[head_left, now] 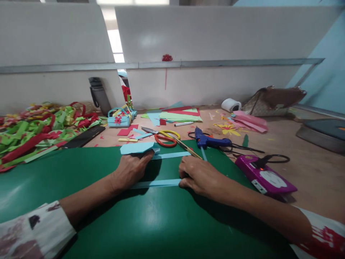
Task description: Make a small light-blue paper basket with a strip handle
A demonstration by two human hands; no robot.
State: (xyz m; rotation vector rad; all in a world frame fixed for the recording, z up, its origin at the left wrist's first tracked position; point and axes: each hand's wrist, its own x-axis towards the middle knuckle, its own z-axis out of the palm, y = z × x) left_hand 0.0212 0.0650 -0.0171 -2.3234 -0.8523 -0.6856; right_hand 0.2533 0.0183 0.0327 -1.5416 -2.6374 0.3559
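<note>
Nearest my camera spreads the glossy green mat (151, 226). On it, my left hand (132, 169) curls, its hold hidden; I cannot tell. My right hand (202, 175) pinches the nearer light-blue paper strip (159, 183), which runs leftward, lengthwise, between both hands. I can read no writing.

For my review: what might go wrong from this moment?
The near light blue strip, its end at the right hand, might crease if pulled unevenly. The scissors lie beyond that strip, where a reaching hand might catch them. The blue glue gun lies beyond the right hand; brushing it might burn if hot, which the picture cannot show.
</note>
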